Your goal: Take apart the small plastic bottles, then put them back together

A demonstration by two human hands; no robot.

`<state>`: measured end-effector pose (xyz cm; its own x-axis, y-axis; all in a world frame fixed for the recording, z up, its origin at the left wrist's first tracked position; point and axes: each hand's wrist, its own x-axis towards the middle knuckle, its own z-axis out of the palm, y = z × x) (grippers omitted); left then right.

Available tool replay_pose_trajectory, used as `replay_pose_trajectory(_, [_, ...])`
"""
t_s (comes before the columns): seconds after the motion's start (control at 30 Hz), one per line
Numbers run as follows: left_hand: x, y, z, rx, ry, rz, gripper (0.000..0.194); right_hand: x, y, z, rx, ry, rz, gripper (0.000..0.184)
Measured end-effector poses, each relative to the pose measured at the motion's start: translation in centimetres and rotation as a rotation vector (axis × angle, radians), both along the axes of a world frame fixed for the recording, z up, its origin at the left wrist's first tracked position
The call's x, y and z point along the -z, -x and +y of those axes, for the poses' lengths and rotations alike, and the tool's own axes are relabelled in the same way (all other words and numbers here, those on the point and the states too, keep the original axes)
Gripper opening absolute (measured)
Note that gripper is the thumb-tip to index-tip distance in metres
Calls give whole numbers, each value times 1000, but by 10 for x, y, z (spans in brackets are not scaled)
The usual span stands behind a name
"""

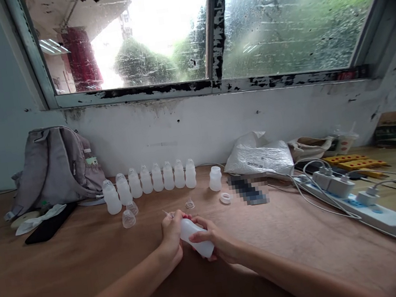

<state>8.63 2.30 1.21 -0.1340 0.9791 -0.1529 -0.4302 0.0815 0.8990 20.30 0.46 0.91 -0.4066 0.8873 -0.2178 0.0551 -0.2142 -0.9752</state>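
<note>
**Both the left hand (172, 237) and right hand (216, 239) are gripping a white bottle (196, 236) in front of the bottle row (157, 179)**

The white bottle is lying aslant between the two palms, on the wearer's side of the bottle row. Its long axis is running from the left hand, at the end nearer the row, down toward the right and the wearer. The left hand is closing around that far end and hiding it, so what it is pressing there I cannot tell. The right hand is wrapping the body near the other end; neither is nearer, as both are touching.

On the bench (286, 239), an open bottle (215, 180) is standing just right of the row. Two clear caps (129, 219) are resting before the row's left end, a small ring piece (190, 204) is lying before its right end, and a white ring (225, 198) is lying farther right.
</note>
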Motion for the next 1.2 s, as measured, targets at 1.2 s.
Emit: replay_pose_trajectory(1.2, [16,92,16,316,-358,490,45,-8,-39,36,72,-212,-170,37])
